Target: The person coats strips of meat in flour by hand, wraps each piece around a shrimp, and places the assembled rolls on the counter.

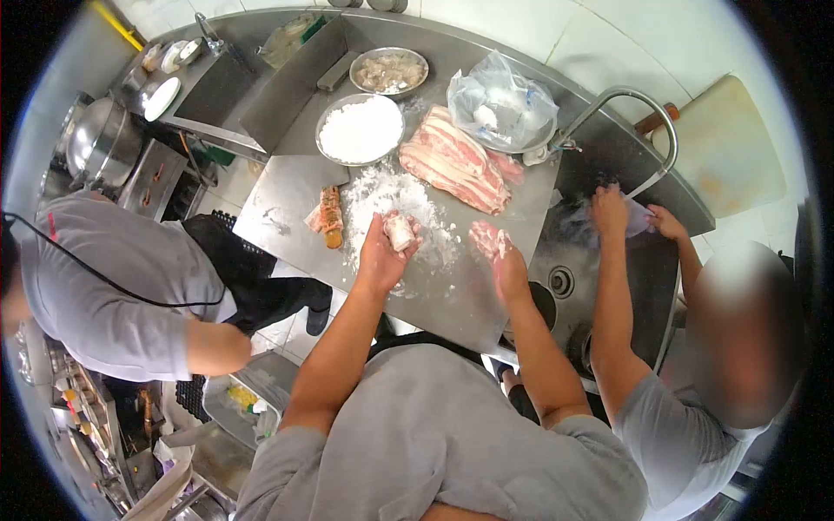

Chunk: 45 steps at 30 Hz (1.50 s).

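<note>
On the fingers and palm of my left hand (pixel 382 260) rests a flour-coated roll (pixel 400 233), gripped at its sides. My right hand (pixel 501 260) is held apart to the right, palm turned inward, fingers stretched out and dusted white; nothing is in it. Loose flour (pixel 373 195) is spread over the steel worktop (pixel 291 187) under and around my left hand. Left of that lies a long orange-brown piece (pixel 330 217) with a yellowish end. Sliced pork belly (pixel 456 159) is laid out flat beyond my hands. Behind the flour stands a bowl of white powder (pixel 360 128).
A second metal bowl (pixel 388 71) holds pale pieces dusted white. Beside it, a clear plastic bag (pixel 504 100) sits in a bowl. On the right, a co-worker's hands (pixel 611 211) are at the sink (pixel 634 286) under a curved faucet (pixel 669 143). Another person (pixel 130 278) stands at left.
</note>
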Each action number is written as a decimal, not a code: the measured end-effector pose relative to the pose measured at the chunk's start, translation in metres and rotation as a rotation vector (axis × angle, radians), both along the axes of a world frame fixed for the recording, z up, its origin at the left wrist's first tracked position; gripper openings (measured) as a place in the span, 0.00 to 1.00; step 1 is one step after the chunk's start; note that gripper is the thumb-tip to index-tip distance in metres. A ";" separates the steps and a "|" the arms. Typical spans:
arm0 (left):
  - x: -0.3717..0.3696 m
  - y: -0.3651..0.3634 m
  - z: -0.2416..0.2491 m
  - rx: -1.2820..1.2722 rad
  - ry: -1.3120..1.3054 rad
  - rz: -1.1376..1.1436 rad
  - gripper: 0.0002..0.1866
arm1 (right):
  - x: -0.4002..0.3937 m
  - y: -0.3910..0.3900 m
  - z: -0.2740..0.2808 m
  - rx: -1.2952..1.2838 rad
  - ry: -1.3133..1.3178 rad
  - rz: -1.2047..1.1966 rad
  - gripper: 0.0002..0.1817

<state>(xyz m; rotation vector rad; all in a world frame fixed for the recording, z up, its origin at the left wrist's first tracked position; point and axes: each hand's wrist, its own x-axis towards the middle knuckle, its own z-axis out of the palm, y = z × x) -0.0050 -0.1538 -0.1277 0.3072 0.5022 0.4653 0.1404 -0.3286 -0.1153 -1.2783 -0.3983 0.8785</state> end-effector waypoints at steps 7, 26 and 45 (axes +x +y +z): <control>0.013 -0.010 0.005 0.037 0.022 -0.033 0.24 | -0.044 0.043 0.038 -0.262 -1.181 0.391 0.33; -0.002 -0.005 0.016 0.019 0.033 -0.048 0.32 | -0.067 0.059 0.026 -0.047 -1.267 0.295 0.32; 0.044 0.126 0.065 1.492 0.746 0.006 0.30 | 0.012 0.133 0.048 -0.099 -0.851 0.125 0.21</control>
